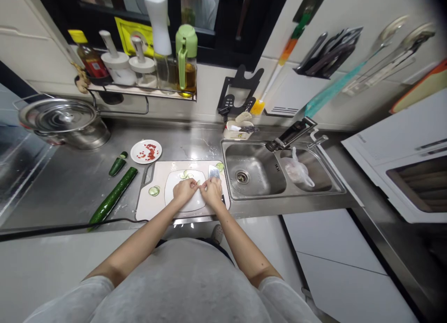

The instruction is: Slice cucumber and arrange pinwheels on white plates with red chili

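Above the white plate (169, 195), your left hand (184, 191) and right hand (211, 191) are pinching what looks like a cucumber slice (199, 182), probably sharing the small piece for steadiness; the plate is sitting on the cutting board (144, 206), presumably keeping other slices (186, 174) near.

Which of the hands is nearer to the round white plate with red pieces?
Left. The left hand is to the lower right of the round plate in the picture; the right hand is farther right.

Cucumber slices (154, 191) — pale green, plate (192, 204) — white
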The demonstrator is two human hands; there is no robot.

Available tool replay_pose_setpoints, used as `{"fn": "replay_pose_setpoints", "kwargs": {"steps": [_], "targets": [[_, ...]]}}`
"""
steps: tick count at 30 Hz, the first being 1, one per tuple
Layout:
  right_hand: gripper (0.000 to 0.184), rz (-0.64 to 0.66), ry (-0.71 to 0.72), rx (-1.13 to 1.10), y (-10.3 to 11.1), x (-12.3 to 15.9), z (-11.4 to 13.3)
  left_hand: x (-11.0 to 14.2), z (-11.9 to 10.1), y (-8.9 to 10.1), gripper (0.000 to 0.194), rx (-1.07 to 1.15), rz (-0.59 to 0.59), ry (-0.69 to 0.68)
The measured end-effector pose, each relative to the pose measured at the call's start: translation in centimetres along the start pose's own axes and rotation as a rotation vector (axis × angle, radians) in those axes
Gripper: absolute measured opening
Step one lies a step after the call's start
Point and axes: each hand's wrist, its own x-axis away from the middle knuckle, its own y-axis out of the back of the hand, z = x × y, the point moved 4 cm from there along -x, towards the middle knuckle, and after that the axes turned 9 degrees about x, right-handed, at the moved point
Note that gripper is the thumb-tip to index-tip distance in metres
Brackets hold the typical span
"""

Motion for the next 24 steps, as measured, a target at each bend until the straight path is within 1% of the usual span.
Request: {"fn": "replay_pose_setpoints", "kwargs": {"steps": [5,10,13,16,18,20,24], "targets": [[0.019,-0.075,0.008,-0.025,-0.7,0.3,0.1,-0.2,-0.1,0.2,0.019,-0.077,-0.006,-0.048],[0.014,-0.125,0.042,-0.003,-1.1,0.3,0.0,-0.6,0.0,-0.3,0.022,-0.117,-0.012,-0.078],[0.013,-0.135,0.063,0.012,-1.1,0.2,-0.1,-0.8,-0.1,-0.7,0.022,-0.139,-0.016,-0.089],[0.012,-0.161,0.075,0.021,-0.9,0.6,-0.1,-0.8,-0.1,-0.7,0.022,-0.157,-0.045,-0.099],[0.011,-0.187,0.078,0.031,-0.7,1.2,0.1,-0.7,0.0,-0.6,0.025,-0.158,-0.061,-0.108],[0.011,-0.208,0.086,0.052,-0.6,1.8,0.3,-0.6,0.0,-0.6,0.028,-0.155,-0.060,-0.136],[0.014,-0.218,0.098,0.084,-0.5,2.6,0.8,-0.4,0.0,-0.6,0.023,-0.165,-0.047,-0.233]]}}
